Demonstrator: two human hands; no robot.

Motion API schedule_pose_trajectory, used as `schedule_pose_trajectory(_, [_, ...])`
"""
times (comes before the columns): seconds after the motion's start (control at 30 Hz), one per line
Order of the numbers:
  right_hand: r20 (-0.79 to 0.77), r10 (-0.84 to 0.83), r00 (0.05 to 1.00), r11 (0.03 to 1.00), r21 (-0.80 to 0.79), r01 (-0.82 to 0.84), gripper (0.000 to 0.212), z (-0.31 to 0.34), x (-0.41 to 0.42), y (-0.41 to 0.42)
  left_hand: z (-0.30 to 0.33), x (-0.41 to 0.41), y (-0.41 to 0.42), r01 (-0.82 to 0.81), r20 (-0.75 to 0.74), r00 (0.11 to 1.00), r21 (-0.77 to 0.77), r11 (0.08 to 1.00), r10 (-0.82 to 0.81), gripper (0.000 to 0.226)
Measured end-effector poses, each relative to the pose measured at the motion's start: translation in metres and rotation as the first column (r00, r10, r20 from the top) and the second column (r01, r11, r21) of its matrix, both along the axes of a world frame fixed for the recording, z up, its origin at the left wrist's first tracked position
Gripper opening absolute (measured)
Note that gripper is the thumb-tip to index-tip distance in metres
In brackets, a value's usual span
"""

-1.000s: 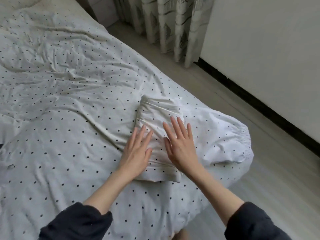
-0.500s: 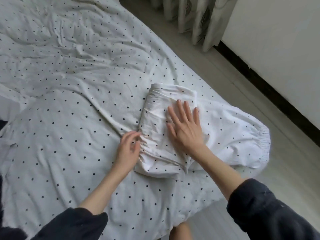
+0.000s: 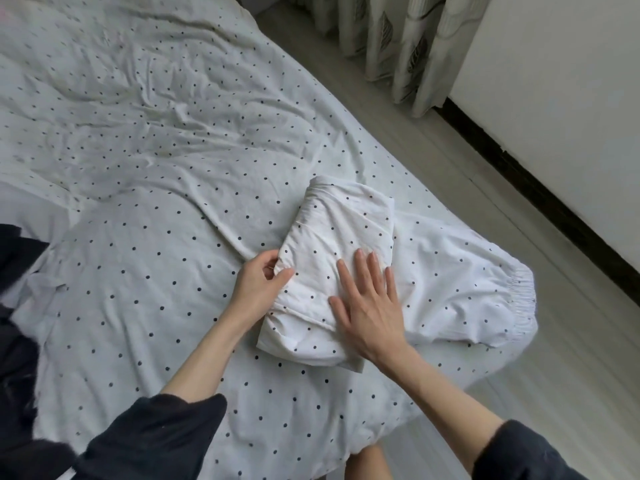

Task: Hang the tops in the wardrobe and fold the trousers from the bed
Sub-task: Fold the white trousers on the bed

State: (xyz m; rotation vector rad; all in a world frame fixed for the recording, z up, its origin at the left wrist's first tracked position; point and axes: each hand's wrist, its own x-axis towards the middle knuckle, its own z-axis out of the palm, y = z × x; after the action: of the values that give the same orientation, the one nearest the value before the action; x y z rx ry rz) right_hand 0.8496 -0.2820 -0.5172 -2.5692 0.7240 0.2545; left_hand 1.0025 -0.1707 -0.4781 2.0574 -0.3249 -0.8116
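White trousers with black dots point(image 3: 332, 237) lie folded into a thick rectangle near the bed's right corner, on a bed sheet point(image 3: 156, 188) of the same pattern. My left hand point(image 3: 258, 284) grips the folded bundle's left edge, thumb on top and fingers curled under the fabric. My right hand point(image 3: 369, 306) presses flat on the near half of the bundle with straight, spread fingers. An elastic-hemmed corner of the sheet point(image 3: 498, 292) bulges to the right of the bundle.
A dark garment point(image 3: 17, 306) lies at the left edge of the bed. Pale floor point(image 3: 450, 161) runs along the bed's right side, with a patterned curtain point(image 3: 398, 39) and a white wall with a dark skirting board point(image 3: 540, 188) beyond.
My left hand went from lying flat on the bundle to gripping its left edge. My right hand stayed pressed on top. The view shifted slightly over the bed.
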Motion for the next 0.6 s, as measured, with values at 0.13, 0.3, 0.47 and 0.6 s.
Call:
schedule_pose_trajectory(0.13, [0.111, 0.082, 0.99, 0.993, 0.077, -0.091, 0.061, 0.019, 0.028, 0.021, 0.044, 0.029, 0.016, -0.048, 0.088, 0.995, 0.022, 0.999, 0.046, 0.019])
schedule_pose_trajectory(0.3, [0.11, 0.237, 0.965, 0.971, -0.051, -0.233, 0.056, 0.026, 0.08, 0.035, 0.09, 0.072, 0.038, -0.213, 0.373, 0.915, 0.113, 0.971, 0.157, 0.02])
schedule_pose_trajectory(0.47, [0.022, 0.277, 0.961, 0.959, -0.072, -0.274, 0.054, 0.018, 0.081, 0.035, 0.105, 0.064, 0.037, -0.097, 0.492, 0.87, 0.25, 0.963, -0.041, 0.022])
schedule_pose_trajectory(0.6, [0.032, 0.154, 0.988, 0.984, -0.098, -0.15, 0.051, 0.017, 0.042, 0.013, 0.085, 0.009, 0.005, 0.126, 0.426, 0.884, 0.184, 0.975, -0.195, 0.02])
